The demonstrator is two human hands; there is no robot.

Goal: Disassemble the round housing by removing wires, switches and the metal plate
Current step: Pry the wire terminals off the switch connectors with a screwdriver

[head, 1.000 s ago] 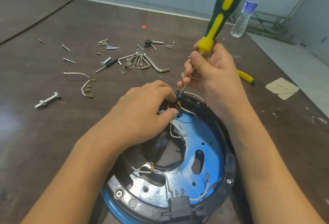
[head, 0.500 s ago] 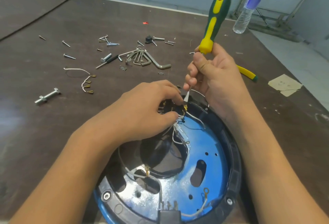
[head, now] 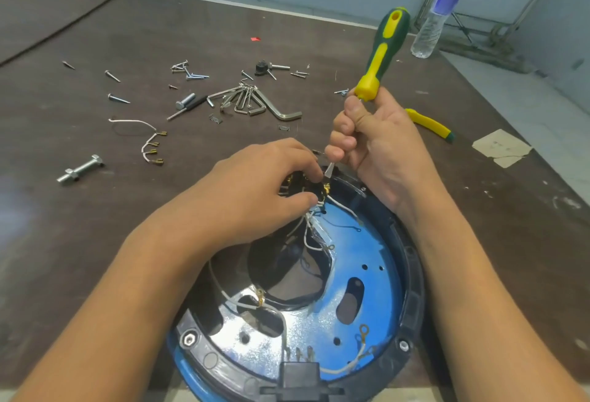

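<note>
Head view: housing (head: pixel 413 274) lies on table (head: pixel 95 242), its near edge cut off. Left hand (head: pixel 255 191) pinches a switch (head: pixel 306 186), mostly hidden under it; right hand (head: pixel 383 146) grips screwdriver (head: pixel 380 50), tip beside the switch.

The left hand (head: pixel 255 184) and right hand (head: pixel 380 146) are bare, like both forearms (head: pixel 134 290).

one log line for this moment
left hand: pinches switch at round housing rim | right hand: grips screwdriver, tip near switch terminals | wires attached
</note>
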